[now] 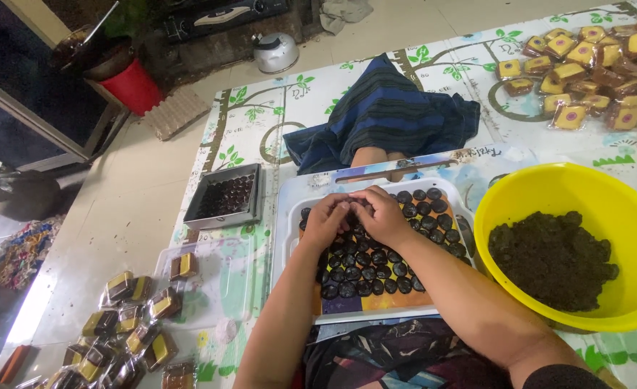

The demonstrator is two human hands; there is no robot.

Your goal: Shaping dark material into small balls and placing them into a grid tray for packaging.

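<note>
Both hands, the left hand (327, 218) and right hand (383, 215), meet fingertips together, pinching a small dark piece (352, 209) over the white tray (287, 238) packed with rows of dark round pieces (376, 270), with a yellow bowl (542, 186) of dark mixture (553, 259) just right and a grey tin (226, 197) left.

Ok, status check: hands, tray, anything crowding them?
Left hand and right hand together, fingers pinching a dark piece. Tray nearly full of dark rounds. Yellow bowl close right.
</note>
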